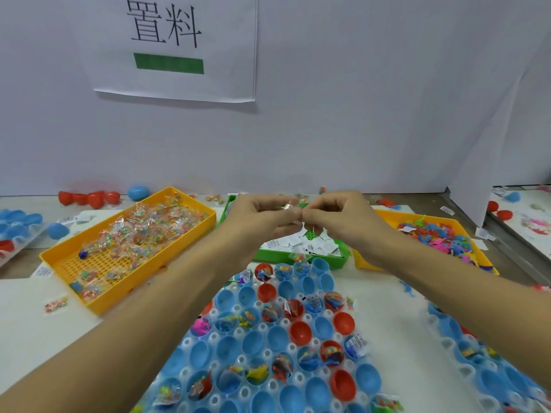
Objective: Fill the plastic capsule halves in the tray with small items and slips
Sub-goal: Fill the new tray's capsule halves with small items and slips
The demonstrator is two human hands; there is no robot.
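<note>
A clear tray (238, 332) of blue and red capsule halves lies in front of me; some halves hold small packets, toys or slips, others are bare. My left hand (259, 216) and my right hand (337, 216) meet above the green bin (280, 254) of white paper slips. Their fingertips pinch a small clear item (288, 207) between them; what it is I cannot tell. A yellow bin (89, 263) on the left holds clear packets of coloured beads. Another yellow bin (387, 216) on the right holds small coloured toy figures.
A second tray of blue halves (489, 362) lies at the lower right. Loose red capsule halves (89, 198) and a blue capsule (137, 192) sit by the back wall. More blue halves (18, 222) are at the far left. A printed sign (179, 49) hangs on the white wall.
</note>
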